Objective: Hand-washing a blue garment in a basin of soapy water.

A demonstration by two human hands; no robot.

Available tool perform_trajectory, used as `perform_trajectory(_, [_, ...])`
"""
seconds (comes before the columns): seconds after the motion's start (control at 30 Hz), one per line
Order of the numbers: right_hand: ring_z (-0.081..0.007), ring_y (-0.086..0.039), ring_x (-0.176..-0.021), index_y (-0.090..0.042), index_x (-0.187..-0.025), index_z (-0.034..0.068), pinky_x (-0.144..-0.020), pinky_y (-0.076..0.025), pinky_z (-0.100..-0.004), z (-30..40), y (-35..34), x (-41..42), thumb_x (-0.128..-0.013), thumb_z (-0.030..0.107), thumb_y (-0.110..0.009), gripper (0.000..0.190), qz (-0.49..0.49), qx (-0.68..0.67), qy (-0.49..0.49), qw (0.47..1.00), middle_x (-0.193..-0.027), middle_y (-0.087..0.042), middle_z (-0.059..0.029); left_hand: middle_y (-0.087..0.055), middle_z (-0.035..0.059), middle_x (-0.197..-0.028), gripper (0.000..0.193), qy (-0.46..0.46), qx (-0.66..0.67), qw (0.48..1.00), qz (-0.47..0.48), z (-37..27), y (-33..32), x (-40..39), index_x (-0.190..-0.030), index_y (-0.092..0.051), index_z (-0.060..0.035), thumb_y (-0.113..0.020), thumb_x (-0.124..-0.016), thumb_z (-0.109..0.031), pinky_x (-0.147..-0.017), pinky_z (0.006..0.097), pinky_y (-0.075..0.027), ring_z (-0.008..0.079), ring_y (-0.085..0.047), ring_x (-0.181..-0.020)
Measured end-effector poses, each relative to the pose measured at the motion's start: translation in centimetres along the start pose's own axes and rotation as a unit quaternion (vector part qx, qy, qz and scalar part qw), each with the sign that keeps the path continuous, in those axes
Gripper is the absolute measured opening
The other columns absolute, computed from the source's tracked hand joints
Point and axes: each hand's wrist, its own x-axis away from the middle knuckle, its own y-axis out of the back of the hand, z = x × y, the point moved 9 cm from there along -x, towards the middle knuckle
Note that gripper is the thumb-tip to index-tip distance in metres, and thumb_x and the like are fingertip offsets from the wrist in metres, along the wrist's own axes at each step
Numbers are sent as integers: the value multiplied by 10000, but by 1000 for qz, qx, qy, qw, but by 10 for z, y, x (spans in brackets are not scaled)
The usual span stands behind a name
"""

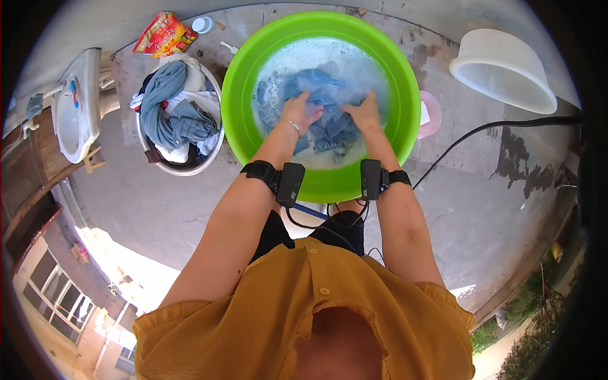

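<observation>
A large green plastic basin (319, 184) stands before me, holding cloudy, sudsy water (327, 52). Blue cloth, seemingly a denim garment (332, 133), lies partly sunk in it. On the left side of the cloth is my left hand (301, 113), wearing a bracelet (293, 127); its fingers are apart at the water's surface. Opposite it, my right hand (365, 112) reaches down to the suds with thumb and forefinger spread. No cloth shows in either grip, though suds and water hide some of the fingers.
Left of the green basin, a metal basin (180, 172) is heaped with clothes (164, 104). Behind it are a red-and-yellow packet (166, 35) and a white-lidded container (203, 24). A white plastic basket (503, 66), pink dish (431, 116) and black hose (503, 124) lie right; a washbasin (71, 121) is far left.
</observation>
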Motion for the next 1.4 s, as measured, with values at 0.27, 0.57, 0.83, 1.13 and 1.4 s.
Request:
perform_trajectory(0.27, [-323, -597, -809, -618, -887, 57, -716, -478, -381, 117, 19, 89, -745, 210, -689, 220, 57, -100, 78, 990, -852, -630, -110, -619, 111, -929, 430, 155, 75, 960, 219, 9, -55, 56, -1067, -546, -103, -566, -850, -473, -720, 381, -501, 245, -600, -787])
perform_trajectory(0.57, [-274, -573, -804, -632, -791, 64, -706, -459, -337, 93, 29, 52, -758, 224, -691, 173, -131, -212, 33, 968, -803, -597, -84, -552, 18, -741, 205, 55, 24, 948, 311, 29, -60, 77, -1010, -548, -108, -456, -928, -272, -653, 306, -489, 173, -540, -666])
perform_trajectory(0.83, [-217, -519, -909, -568, -748, 73, -823, -403, -331, 132, 27, 95, -719, 247, -748, 252, -110, -152, 155, 970, -870, -598, -56, -510, -9, -693, 284, 142, 235, 953, 127, 21, -68, 117, -923, -520, -138, -319, -972, -334, -347, 245, -278, 104, -406, -444])
perform_trajectory(1.13, [-231, -565, -636, -641, -956, 95, -660, -473, -329, 138, 26, 112, -847, 218, -617, 167, -103, -255, 186, 943, -769, -645, -99, -515, -46, -664, 223, 97, 42, 968, 229, 28, -65, 110, -873, -526, -166, -390, -963, -318, -355, 200, -278, 46, -416, -457])
perform_trajectory(1.4, [-92, -495, -592, -630, -907, 1, -548, -409, -266, 83, 43, 49, -902, 254, -551, 264, -125, -307, 2, 943, -653, -570, -37, -503, -35, -633, 199, 99, 1, 946, 307, 29, -69, 132, -821, -530, -159, -431, -938, -286, -385, 226, -307, 70, -427, -464])
